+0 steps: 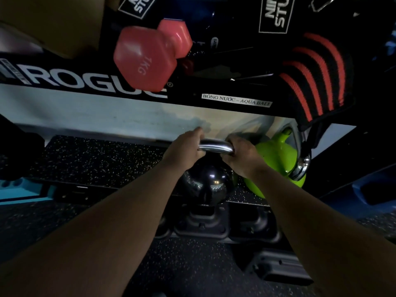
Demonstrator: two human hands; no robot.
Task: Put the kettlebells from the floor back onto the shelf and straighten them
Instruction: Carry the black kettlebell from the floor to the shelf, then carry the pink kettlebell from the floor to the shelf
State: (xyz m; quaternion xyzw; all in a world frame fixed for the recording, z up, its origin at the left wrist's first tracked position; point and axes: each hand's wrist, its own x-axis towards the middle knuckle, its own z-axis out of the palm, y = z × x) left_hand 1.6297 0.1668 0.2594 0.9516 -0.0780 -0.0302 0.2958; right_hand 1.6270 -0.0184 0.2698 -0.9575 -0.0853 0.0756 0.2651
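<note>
A glossy black kettlebell (pixel 206 185) with a shiny steel handle hangs at the front edge of the low shelf (pixel 96 159), which has a speckled black rubber surface. My left hand (pixel 184 150) grips the left end of the handle and my right hand (pixel 242 154) grips the right end. A lime green kettlebell (pixel 276 159) stands on the shelf just right of it, close beside my right hand.
Above, the black upper shelf rail (pixel 85 86) carries a pink 1 kg dumbbell (pixel 147 56) and a black and red striped wrap (pixel 317 78) that hangs down with a metal clip. Dark weights (pixel 205 224) lie on the floor below. A teal object (pixel 19 189) sits at left.
</note>
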